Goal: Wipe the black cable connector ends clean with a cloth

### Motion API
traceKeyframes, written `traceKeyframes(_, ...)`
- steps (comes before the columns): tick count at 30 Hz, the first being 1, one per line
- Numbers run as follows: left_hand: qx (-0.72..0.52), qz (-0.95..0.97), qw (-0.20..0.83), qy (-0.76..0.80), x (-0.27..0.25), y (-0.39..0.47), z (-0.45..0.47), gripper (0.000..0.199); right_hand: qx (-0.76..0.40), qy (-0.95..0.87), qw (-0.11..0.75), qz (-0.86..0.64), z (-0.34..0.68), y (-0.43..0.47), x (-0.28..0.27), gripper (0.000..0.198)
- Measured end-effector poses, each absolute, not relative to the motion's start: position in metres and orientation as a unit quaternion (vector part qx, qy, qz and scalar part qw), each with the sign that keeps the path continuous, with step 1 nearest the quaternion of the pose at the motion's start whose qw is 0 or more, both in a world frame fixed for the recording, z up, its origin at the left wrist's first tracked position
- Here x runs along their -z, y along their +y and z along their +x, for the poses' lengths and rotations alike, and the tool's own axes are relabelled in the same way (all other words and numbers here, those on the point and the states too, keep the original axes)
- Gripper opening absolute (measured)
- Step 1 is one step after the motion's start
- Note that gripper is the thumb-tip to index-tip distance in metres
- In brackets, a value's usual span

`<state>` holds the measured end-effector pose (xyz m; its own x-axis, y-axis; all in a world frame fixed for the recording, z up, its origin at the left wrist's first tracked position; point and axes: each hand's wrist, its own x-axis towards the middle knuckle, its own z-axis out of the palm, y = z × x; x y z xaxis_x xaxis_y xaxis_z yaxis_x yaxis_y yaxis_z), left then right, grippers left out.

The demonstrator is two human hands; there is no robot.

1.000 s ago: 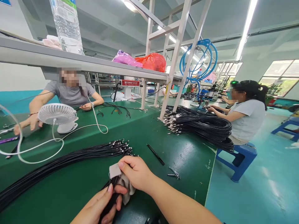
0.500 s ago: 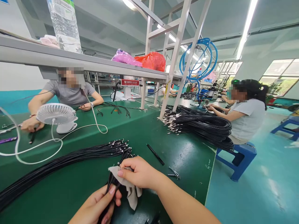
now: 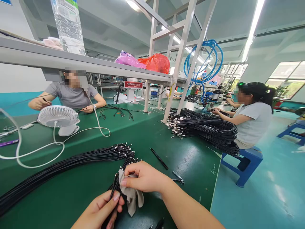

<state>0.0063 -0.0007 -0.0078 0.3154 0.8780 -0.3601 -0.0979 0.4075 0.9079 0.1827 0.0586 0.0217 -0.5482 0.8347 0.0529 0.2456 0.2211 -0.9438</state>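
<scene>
Here, black cables (image 3: 114, 185): bunched over the green table (image 3: 78, 184), pinched in the left hand (image 3: 105, 206); seemed light, springy, best held just behind their tips. Cloth (image 3: 130, 194): grey, hung beside them, pinched in the right hand (image 3: 145, 176); looked soft, limp, best gripped by a fold.

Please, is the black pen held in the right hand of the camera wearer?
No, the black pen lies on the green table, while the right hand holds a grey cloth.

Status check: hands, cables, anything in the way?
Left hand gripping black cables. Right hand pinching grey cloth beside their tips. Pen nearby, apart from both hands.
</scene>
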Motion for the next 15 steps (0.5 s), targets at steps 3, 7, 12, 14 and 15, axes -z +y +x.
traceKeyframes(3,-0.364,0.397,0.714,0.448,0.018,0.002,0.004,0.056,-0.501,-0.714,0.292,-0.393,0.184,0.058,-0.025,0.015)
traceKeyframes(7,-0.387,0.357,0.742,0.415,0.03,0.005,0.001,0.056,-0.524,-0.694,0.282,-0.405,0.186,0.058,-0.029,0.014)
traceKeyframes(12,-0.388,0.325,0.755,0.417,0.021,0.004,0.001,0.051,-0.521,-0.712,0.255,-0.395,0.188,0.059,-0.028,0.011)
traceKeyframes(14,-0.397,0.319,0.753,0.417,0.017,0.003,0.001,0.051,-0.525,-0.71,0.254,-0.395,0.188,0.06,-0.028,0.011)
traceKeyframes(15,-0.398,0.319,0.752,0.418,0.016,0.003,0.001,0.051,-0.528,-0.709,0.253,-0.394,0.188,0.06,-0.028,0.01)
